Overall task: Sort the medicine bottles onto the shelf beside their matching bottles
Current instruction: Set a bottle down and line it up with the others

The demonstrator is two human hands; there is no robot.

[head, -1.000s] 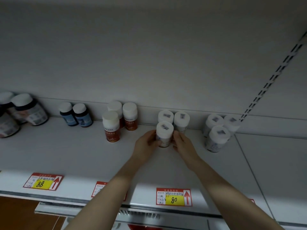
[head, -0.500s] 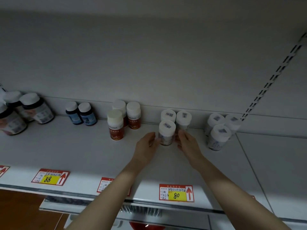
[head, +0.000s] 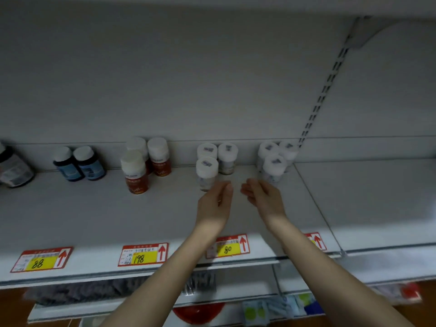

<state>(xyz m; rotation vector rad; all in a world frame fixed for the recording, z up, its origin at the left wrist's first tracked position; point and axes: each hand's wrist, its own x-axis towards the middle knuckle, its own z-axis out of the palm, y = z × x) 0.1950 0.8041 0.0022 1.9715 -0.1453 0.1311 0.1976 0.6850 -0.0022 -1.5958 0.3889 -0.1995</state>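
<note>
1. The left grip [head: 214, 204] is released: fingers loosely straight, palm turned toward the other hand, nothing in it.
2. The right grip [head: 265, 199] is released too, fingers relaxed and bare. The 2 face each other, apart, over the shelf [head: 94, 208].
3. The front medicine bottle [head: 207, 172], clear with a white cap, stands upright on the shelf just beyond and left of the left grip's fingertips. I cannot tell whether they touch it.
4. Behind it, farther from the left grip, 2 matching bottles [head: 227, 158] stand side by side at the back wall.
5. Just beyond the right grip stands a second cluster [head: 274, 169] of 3 white-capped bottles.
6. Left of the left grip are 3 red-brown bottles [head: 134, 174], and farther left 2 dark blue bottles [head: 88, 164].
7. Near the wrists, on the shelf's front edge, sits the 80 price tag [head: 230, 247]. The 198 tag [head: 142, 254] and 88 tag [head: 41, 260] lie to the left.
</note>
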